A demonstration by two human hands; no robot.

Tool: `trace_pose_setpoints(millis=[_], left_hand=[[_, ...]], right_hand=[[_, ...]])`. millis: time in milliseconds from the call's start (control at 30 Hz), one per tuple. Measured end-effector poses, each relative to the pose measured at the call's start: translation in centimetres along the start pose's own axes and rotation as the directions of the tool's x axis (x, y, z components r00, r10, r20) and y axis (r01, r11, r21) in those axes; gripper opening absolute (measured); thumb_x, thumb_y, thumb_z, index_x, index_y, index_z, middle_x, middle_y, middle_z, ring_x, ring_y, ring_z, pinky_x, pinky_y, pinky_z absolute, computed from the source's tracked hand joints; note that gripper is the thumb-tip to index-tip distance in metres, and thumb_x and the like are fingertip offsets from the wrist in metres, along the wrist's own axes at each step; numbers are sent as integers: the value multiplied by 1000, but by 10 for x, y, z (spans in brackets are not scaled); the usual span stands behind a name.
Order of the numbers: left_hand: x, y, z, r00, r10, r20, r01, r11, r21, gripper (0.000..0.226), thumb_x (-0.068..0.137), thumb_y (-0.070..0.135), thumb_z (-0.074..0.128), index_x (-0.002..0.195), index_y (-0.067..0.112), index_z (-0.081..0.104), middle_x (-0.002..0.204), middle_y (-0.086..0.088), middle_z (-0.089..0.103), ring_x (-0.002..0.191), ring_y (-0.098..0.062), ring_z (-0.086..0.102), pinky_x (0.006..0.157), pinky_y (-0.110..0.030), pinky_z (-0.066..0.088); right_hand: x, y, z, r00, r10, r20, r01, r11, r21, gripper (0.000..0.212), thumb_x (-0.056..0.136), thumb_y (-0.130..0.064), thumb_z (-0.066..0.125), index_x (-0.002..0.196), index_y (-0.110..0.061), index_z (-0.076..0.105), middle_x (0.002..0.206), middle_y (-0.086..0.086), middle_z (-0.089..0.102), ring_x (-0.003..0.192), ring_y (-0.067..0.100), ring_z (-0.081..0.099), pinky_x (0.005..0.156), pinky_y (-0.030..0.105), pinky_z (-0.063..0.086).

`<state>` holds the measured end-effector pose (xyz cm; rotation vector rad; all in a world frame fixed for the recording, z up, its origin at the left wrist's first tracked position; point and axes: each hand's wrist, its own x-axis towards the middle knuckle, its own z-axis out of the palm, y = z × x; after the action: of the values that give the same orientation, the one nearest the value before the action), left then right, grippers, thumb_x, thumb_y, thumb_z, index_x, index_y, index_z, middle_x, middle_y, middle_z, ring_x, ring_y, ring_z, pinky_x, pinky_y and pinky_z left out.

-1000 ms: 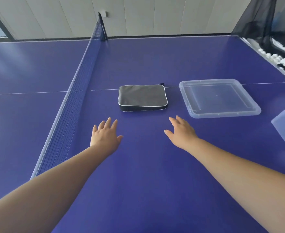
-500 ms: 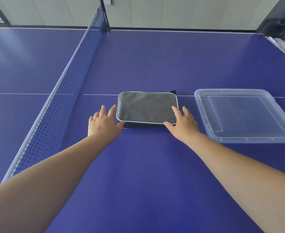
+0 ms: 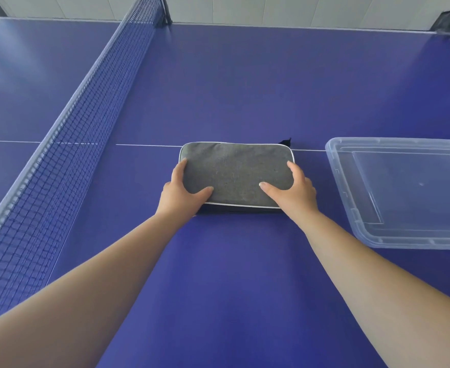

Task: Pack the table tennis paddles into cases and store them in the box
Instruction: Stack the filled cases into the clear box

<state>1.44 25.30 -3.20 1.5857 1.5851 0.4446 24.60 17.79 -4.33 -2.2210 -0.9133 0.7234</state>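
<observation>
A grey rectangular paddle case [image 3: 235,171] with white piping lies flat on the blue table tennis table [image 3: 245,88], closed, with a black zipper pull at its far right corner. My left hand [image 3: 182,192] grips the case's near left corner, thumb on top and fingers along the left edge. My right hand [image 3: 293,192] grips the near right corner the same way. No paddle is visible.
A clear plastic lid [image 3: 404,192] lies flat on the table just right of the case. The net [image 3: 80,123] runs from near left to the far middle. A white centre line crosses the table behind the case.
Both hands reached forward from the bare table to the case and closed on its near corners. The camera moved closer and tilted down.
</observation>
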Motion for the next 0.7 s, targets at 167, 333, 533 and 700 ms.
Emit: trace_pose_setpoints(millis=[167, 333, 533, 700], left_hand=[[-10, -9, -5, 1000, -15, 26, 17, 995, -102, 85, 78, 42, 76, 144, 52, 23, 131, 6, 47, 86, -17, 64, 67, -29, 59], [-30, -14, -13, 999, -10, 41, 14, 994, -106, 88, 76, 42, 78, 143, 52, 23, 133, 6, 46, 84, -18, 65, 67, -33, 60], [-71, -8, -33, 999, 48, 19, -46, 995, -92, 90, 70, 45, 81, 140, 56, 25, 134, 4, 44, 99, -15, 58, 74, -38, 59], [-119, 6, -48, 996, 91, -2, -91, 992, -90, 89, 73, 43, 80, 141, 54, 25, 133, 5, 42, 106, -15, 51, 83, -33, 50]], right_hand=[[-7, 2, -5, 999, 13, 36, -18, 993, 119, 88, 72, -55, 76, 144, -43, 27, 146, 1, 36, 132, 20, 39, 87, 30, 37], [-24, 5, -11, 996, 10, 91, -24, 987, 162, 89, 73, -50, 78, 146, -42, 28, 150, -1, 34, 133, 17, 39, 87, 27, 35], [-70, 6, -29, 994, -7, 108, -14, 980, 198, 89, 71, -48, 81, 145, -42, 31, 151, 0, 32, 136, 16, 37, 91, 25, 33], [-122, 5, -61, 998, -26, 57, 12, 970, 241, 87, 71, -48, 80, 144, -42, 32, 152, -6, 34, 138, 13, 34, 95, 26, 34]])
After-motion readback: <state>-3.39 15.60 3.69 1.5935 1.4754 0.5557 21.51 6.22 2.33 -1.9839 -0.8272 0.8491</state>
